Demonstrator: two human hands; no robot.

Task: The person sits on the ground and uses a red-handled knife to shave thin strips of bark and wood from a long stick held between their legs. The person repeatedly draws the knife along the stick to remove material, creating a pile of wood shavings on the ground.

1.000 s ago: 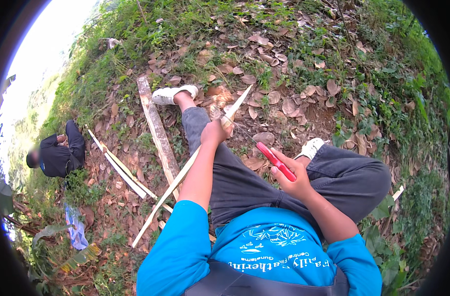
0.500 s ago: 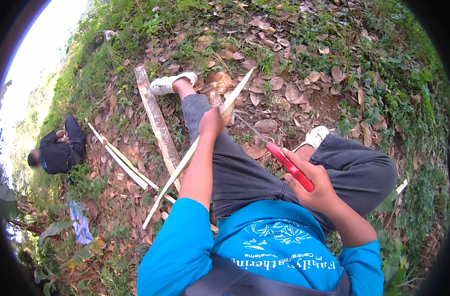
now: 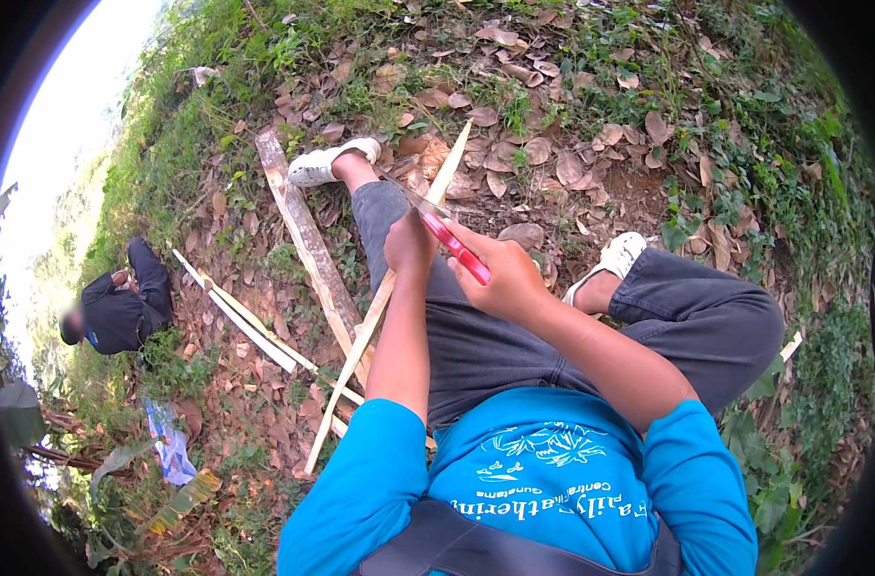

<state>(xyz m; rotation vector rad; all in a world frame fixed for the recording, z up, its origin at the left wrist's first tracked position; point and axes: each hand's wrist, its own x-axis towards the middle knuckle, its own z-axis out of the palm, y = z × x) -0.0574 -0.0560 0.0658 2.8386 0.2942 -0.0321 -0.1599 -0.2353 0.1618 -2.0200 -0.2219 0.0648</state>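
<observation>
My left hand is closed around a long pale strip of wood, which slants across my outstretched left leg. The strip's pointed far end rises past my fist toward the leaf litter, and its other end reaches down by my left elbow. In my right hand is a knife with a red handle, the fingers wrapped round the grip. Its blade lies across the strip just beyond my left fist. Part of the blade is hard to make out against the wood and leg.
A rough-barked length of wood lies by my left shoe. Several split pale strips rest farther left. Another person in dark clothes sits at the far left, near a blue-white plastic bag. Dry leaves and green plants cover the slope.
My right hand has moved left and away from me, bringing the knife from beside the strip onto it near my left fist. The strip has tilted slightly more upright.
</observation>
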